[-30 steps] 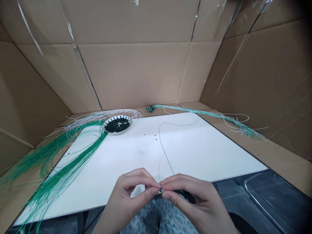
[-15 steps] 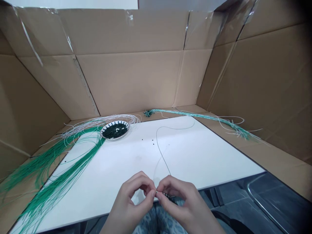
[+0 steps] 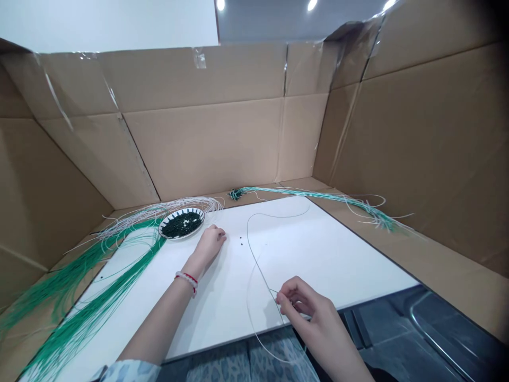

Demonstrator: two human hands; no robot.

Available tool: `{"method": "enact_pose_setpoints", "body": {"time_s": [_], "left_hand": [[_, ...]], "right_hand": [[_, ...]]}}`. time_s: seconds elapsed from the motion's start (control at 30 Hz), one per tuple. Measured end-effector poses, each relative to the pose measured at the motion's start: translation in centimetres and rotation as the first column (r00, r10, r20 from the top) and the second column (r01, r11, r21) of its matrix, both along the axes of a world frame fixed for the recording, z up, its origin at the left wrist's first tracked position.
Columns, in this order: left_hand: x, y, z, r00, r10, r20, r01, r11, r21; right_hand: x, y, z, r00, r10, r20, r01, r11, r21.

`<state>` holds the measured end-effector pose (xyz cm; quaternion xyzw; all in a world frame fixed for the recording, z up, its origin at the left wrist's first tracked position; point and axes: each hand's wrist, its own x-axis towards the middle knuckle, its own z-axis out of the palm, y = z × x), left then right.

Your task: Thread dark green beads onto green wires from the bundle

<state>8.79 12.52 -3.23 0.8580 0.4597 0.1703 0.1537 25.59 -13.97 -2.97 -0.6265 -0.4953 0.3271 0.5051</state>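
Observation:
My left hand [image 3: 210, 243] reaches forward over the white board, just right of the plate of beads. Its fingers are curled together down at the surface; whatever they pinch is too small to make out. Near the front edge my right hand [image 3: 304, 307] is closed in a pinch on thin cord, a short green end poking out at the fingertips. A long green cord [image 3: 248, 233] curves back across the board from near this hand. A white cord [image 3: 254, 333] loops below, past the board's edge. Two dark beads [image 3: 240, 241] lie right of my left hand.
A patterned plate [image 3: 162, 233] holds dark green beads [image 3: 181, 225]. Green cords [image 3: 131, 281] spread along the left, with white cords [image 3: 191, 203] behind. A knotted bundle [image 3: 286, 191] lies along the back right. Cardboard walls [image 3: 207, 138] enclose the board [image 3: 338, 254].
My hands were together at the board's front edge; now the left has moved forward to the board near the plate. The right has moved slightly right. The view has tilted up.

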Motion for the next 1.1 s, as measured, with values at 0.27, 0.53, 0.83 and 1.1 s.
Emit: {"method": "enact_pose_setpoints", "body": {"time_s": [0.27,0.53,0.83,1.1], "left_hand": [[1.6,-0.1,-0.9,0.997,-0.076,0.025,0.077,0.997,-0.028],[3.5,0.0,-0.2,0.983,-0.182,0.009,0.182,0.979,-0.088],[3.1,-1.0,0.3,0.978,-0.208,-0.030,0.206,0.977,-0.062],[3.0,-1.9,0.2,0.973,-0.229,-0.032,0.224,0.969,-0.105]], "right_hand": [[0.7,-0.9,0.5,1.000,0.006,-0.005,-0.006,1.000,-0.016],[0.7,-1.2,0.2,1.000,0.014,0.005,-0.014,0.998,-0.053],[1.0,-1.1,0.4,1.000,0.015,0.005,-0.015,0.996,-0.093],[0.9,-0.7,-0.6,1.000,-0.004,-0.029,0.002,0.997,-0.082]]}}
